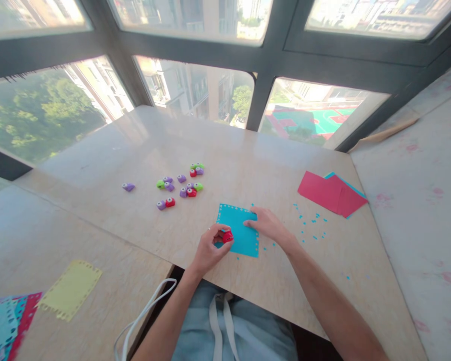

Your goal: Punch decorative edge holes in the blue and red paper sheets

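Lap: blue-grey trousers [191, 326] at six o'clock, cut off by the bottom edge.
Left hand: this hand [209, 250] curls round a red punch [228, 236], pinched between thumb and fingers, over the left part of the blue sheet [244, 243].
Right hand: this hand [268, 223] holds nothing in its grasp; loosely open, thumb and fingertips rest at the sheet's two o'clock side.
Good punching: best seat the slot squarely on the paper's edge, match the neighbouring gaps and squeeze straight, I'd judge, while the right hand keeps the sheet flat.
Spare punches: a cluster [191, 192] at ten o'clock; the shape each cuts is too small to read.
Cut-outs: blue bits [313, 221] at three o'clock, outlines unclear.
Hidden: fingers mask the lower left edge; whether the punch bites paper, I cannot tell.
Paper stack: sheets [0, 326] at eight o'clock, cropped by the frame.
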### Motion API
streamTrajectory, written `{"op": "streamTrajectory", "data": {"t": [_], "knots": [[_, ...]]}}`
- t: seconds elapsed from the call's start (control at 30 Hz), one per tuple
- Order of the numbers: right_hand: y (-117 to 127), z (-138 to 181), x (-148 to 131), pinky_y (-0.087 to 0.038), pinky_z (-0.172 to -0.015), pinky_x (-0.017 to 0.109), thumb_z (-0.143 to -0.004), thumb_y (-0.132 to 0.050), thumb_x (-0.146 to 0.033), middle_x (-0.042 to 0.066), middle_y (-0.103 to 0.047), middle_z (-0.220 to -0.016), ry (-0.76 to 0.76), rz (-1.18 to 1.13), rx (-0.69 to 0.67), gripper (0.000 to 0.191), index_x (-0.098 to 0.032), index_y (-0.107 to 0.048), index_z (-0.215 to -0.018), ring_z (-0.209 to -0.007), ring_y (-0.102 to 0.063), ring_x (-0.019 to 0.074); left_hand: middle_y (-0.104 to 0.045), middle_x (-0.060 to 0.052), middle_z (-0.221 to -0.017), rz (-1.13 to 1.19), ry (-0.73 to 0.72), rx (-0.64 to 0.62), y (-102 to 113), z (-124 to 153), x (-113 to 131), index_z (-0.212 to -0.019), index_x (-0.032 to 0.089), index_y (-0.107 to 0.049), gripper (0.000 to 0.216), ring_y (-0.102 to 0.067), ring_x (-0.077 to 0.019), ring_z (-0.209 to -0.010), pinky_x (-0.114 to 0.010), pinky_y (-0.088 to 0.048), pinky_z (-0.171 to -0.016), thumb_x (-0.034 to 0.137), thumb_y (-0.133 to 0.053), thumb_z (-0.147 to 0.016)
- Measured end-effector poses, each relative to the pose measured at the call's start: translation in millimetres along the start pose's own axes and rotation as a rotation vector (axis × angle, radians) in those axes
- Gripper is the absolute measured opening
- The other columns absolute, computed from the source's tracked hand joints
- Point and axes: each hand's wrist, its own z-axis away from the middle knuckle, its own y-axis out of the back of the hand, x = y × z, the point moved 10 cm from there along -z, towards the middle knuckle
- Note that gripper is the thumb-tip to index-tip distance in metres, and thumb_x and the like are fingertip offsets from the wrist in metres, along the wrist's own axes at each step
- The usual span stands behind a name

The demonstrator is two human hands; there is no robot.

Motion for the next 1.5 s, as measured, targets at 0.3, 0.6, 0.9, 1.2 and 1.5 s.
{"op": "streamTrajectory", "data": {"t": [0.3,0.6,0.9,1.2,1.5], "knots": [[8,49,46,-0.046,-0.041,0.026,-0.073,-0.071,-0.056,-0.002,-0.064,-0.061,-0.271,-0.666,0.030,0.048,-0.017,-0.060,-0.099,-0.043,-0.058,0.0150,-0.066,-0.004,-0.087,0.105,0.081,0.039,2,2,-6,-0.107,0.018,-0.061,0.033,-0.062,-0.0130,-0.069,-0.026,-0.053,-0.066,0.037,-0.070,-0.081],[6,98,82,-0.061,-0.056,0.032,-0.063,-0.081,-0.049,0.006,-0.070,-0.096,-0.412,-0.940,0.314,0.060,-0.018,-0.061,-0.110,-0.070,-0.068,0.0198,-0.067,-0.009,-0.100,-0.175,-0.016,-0.063,-10,-4,11,-0.115,0.019,-0.063,0.030,-0.062,-0.0192,-0.087,-0.033,-0.051,-0.077,0.037,-0.055,-0.093],[9,104,85,-0.063,-0.065,0.037,-0.066,-0.080,-0.048,0.008,-0.069,-0.103,-0.400,-0.920,0.375,0.065,-0.018,-0.059,-0.119,-0.080,-0.068,0.0221,-0.064,-0.011,-0.117,-0.296,-0.216,-0.084,-28,-7,25,-0.129,0.024,-0.054,0.038,-0.062,-0.0210,-0.104,-0.036,-0.051,-0.088,0.019,-0.053,-0.092],[16,107,86,-0.061,-0.070,0.039,-0.069,-0.076,-0.051,0.009,-0.070,-0.104,-0.375,-0.744,0.446,0.062,-0.019,-0.058,-0.119,-0.083,-0.069,0.0238,-0.072,-0.007,-0.094,-0.401,-0.272,-0.145,-34,-14,18,-0.112,0.025,-0.070,0.029,-0.063,-0.0223,-0.092,-0.038,-0.051,-0.085,0.018,-0.064,-0.084],[14,109,88,-0.059,-0.081,0.042,-0.075,-0.071,-0.050,0.013,-0.066,-0.118,-0.331,-0.638,0.495,0.065,-0.021,-0.052,-0.130,-0.098,-0.067,0.0271,-0.068,-0.011,-0.115,-0.511,-0.378,-0.170,-37,-7,31,-0.124,0.025,-0.064,0.034,-0.061,-0.0239,-0.107,-0.041,-0.049,-0.091,0.024,-0.062,-0.090]]}}
